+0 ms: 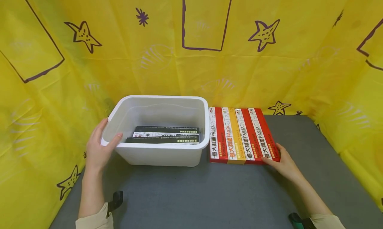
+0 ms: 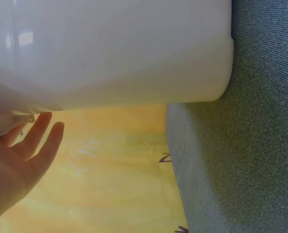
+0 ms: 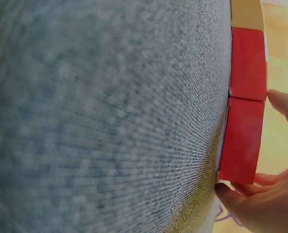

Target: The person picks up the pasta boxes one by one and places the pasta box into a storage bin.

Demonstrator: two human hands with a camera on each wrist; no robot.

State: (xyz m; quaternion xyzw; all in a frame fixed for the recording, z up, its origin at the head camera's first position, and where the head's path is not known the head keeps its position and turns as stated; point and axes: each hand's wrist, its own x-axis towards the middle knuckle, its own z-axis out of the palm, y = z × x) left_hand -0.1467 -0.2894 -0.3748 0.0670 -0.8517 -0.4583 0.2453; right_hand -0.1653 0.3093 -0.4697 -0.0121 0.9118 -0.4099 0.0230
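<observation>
The four pasta boxes point(image 1: 242, 136) lying side by side on the counter point(image 1: 209, 192) each read "PASTA" beside Chinese characters. The leftmost adds "Tomato sauce", the yellow one "Chicken curry sauce". In the white bin point(image 1: 161, 156), a black box point(image 1: 163, 140) reads "Blackpepperflavorsauce".

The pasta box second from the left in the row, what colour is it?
Yellow pasta box, flanked by red ones; clearest in the head view.

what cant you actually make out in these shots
- How many flat black pasta boxes lie in the white plastic tub: head view, the tub's front wall hides the lower ones.
- The right hand's grip on the end red pasta box: right wrist view, fingers cut off by the edge.
- The tub's contents: left wrist view shows only its outer wall.
</observation>
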